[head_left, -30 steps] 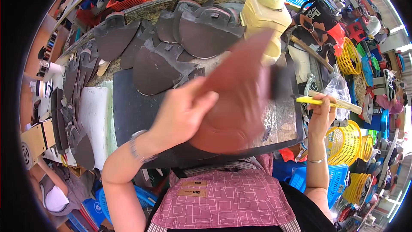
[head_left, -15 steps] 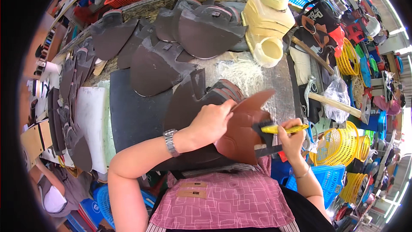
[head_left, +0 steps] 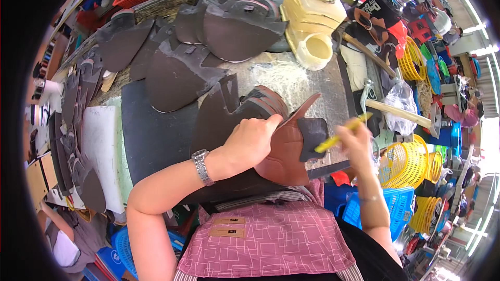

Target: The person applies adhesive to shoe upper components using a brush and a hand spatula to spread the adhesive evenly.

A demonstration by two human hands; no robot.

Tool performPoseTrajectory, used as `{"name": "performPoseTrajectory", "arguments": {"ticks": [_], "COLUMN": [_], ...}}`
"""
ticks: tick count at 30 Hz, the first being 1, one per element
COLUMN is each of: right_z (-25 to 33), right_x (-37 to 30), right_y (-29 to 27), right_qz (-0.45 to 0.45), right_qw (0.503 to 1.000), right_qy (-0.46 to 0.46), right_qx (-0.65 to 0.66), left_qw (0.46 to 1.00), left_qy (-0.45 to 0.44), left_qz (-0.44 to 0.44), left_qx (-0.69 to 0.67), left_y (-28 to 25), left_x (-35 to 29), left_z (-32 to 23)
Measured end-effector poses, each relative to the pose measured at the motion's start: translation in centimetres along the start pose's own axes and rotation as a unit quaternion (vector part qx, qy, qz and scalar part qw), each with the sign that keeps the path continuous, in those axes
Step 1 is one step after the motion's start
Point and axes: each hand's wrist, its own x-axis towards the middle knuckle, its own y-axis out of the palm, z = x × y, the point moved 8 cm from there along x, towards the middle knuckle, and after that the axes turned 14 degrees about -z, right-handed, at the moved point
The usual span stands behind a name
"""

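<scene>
My left hand (head_left: 249, 143), fingers closed, grips the upper edge of a reddish-brown leather shoe upper (head_left: 281, 158). The piece is bent, and a pointed flap of it stands up beside the thumb. A black patch (head_left: 314, 134) sits at its right side. In my closed right hand (head_left: 356, 141) is a slim yellow tool (head_left: 338, 138), slanted, its lower end at the patch's right edge. Motion blurs this hand, and the tool's kind is unclear. Under and behind my left hand lies a stack of dark brown leather pieces (head_left: 216, 117).
More dark leather pieces (head_left: 174, 80) spread across the far left bench. A cream-coloured container with a round cup (head_left: 316, 51) stands behind the work. A wooden-handled hammer (head_left: 398, 113) lies at right, near yellow baskets (head_left: 403, 161) and a blue basket (head_left: 383, 208). Another person's arm (head_left: 58, 221) shows at lower left.
My right hand has lifted up and away from the leather, and the yellow tool has tilted, uncovering the black patch. My left hand keeps its grip. The whole view has shifted slightly.
</scene>
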Motion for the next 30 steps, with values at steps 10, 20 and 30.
{"name": "performPoseTrajectory", "arguments": {"ticks": [10,20,30], "right_z": [0.9,-8.5,5.1], "right_x": [0.8,-3.5,4.3], "right_y": [1.6,-5.0,-0.4], "right_qz": [-0.187,-0.189,-0.115], "right_qw": [0.969,0.951,0.972], "right_qy": [-0.145,-0.245,-0.089], "right_qx": [0.066,0.026,0.186], "left_qw": [0.999,0.991,0.823], "left_qy": [0.031,0.002,0.146], "left_qz": [0.011,-0.052,-0.427], "left_qx": [0.034,-0.124,0.346], "left_y": [0.1,-1.9,-28.2], "left_x": [0.0,-1.3,-6.8], "left_z": [-0.4,-0.9,7.4]}}
